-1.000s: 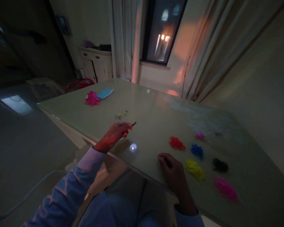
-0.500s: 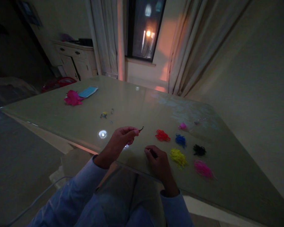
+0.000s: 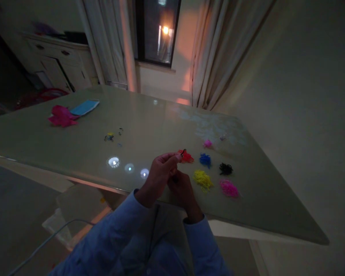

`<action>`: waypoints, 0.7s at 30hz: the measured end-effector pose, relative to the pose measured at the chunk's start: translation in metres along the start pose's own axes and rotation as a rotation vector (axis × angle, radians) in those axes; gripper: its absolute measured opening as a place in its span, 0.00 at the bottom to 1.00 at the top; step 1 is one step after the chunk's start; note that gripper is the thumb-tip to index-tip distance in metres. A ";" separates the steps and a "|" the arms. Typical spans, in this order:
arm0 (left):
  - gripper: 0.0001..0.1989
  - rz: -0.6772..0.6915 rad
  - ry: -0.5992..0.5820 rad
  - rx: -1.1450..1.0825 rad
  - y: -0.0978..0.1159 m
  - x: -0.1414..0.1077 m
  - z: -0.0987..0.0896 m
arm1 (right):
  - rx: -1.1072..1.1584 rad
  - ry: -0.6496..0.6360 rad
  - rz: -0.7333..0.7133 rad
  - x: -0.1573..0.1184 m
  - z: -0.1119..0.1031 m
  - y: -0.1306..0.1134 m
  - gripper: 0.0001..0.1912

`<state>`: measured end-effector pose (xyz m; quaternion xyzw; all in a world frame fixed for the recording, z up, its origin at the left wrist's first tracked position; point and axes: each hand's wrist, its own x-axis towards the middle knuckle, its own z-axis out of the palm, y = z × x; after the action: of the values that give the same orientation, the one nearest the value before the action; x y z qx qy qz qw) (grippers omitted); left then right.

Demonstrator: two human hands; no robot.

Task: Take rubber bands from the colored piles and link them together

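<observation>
My left hand (image 3: 161, 171) is closed in a pinch above the table's near edge. A small black rubber band (image 3: 183, 152) sticks up from its thumb and fingertips, in front of the red pile of rubber bands (image 3: 188, 157). Close against it, lower and to the right, is my right hand (image 3: 183, 188), its fingers curled. Its fingertips are partly hidden behind the left hand, and what they hold, if anything, does not show. Beside it lies the yellow pile of rubber bands (image 3: 203, 180).
Further right on the glossy table (image 3: 149, 126) are blue (image 3: 205, 160), black (image 3: 225, 168) and pink (image 3: 229, 188) piles of bands. A few loose bands (image 3: 109, 137) lie left. Behind them are a blue face mask (image 3: 85, 107) and a crumpled pink piece (image 3: 63, 116).
My hands have come together from apart, the left one still pinching the black rubber band. The view has turned right, so the table's things sit further left.
</observation>
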<state>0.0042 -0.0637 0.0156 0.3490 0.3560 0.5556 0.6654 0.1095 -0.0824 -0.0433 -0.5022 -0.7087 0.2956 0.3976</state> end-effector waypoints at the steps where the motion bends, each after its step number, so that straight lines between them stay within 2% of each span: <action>1: 0.14 0.002 -0.005 0.005 0.000 0.000 0.003 | -0.008 0.004 -0.002 0.000 0.000 0.000 0.13; 8: 0.14 0.011 -0.036 0.033 -0.004 0.001 0.015 | -0.199 0.002 0.125 0.005 0.004 0.002 0.13; 16: 0.14 0.043 -0.035 0.126 -0.007 0.004 0.016 | -0.258 -0.027 0.100 0.005 0.002 0.003 0.12; 21: 0.15 0.026 -0.045 0.176 0.001 0.003 0.020 | -0.308 -0.029 0.066 0.005 0.003 0.002 0.10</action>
<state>0.0214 -0.0622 0.0265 0.4229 0.3840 0.5227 0.6328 0.1067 -0.0770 -0.0456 -0.5757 -0.7346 0.2038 0.2957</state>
